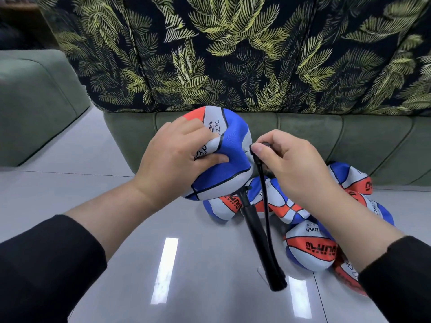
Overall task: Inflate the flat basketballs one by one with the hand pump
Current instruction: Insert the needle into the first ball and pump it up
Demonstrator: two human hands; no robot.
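Your left hand [177,157] grips the flat basketball [224,155] and holds it up off the floor, thumb and fingers pressed into its caved-in blue panel; the soft skin folds under that grip, which is likely why you clamp it firmly, so the valve side stays turned toward your other hand. Your right hand [293,164] pinches the black tip of the hose [265,199] between thumb and curled fingers, right against the ball's white panel, apparently seating the needle in the valve, though the valve itself is too small to make out. The hose loops down from your fingers to the hand pump [258,238], which slants below the ball with its lower end near the glossy floor [116,229]; whether it rests on anything you cannot tell. Keeping it close lets the short hose reach without pulling at the tip. The other deflated balls [310,248] lie heaped to your right, against the base of the green sofa [349,136] and within easy reach for their turn. Pumping looks not yet begun, since neither hand is on the pump.
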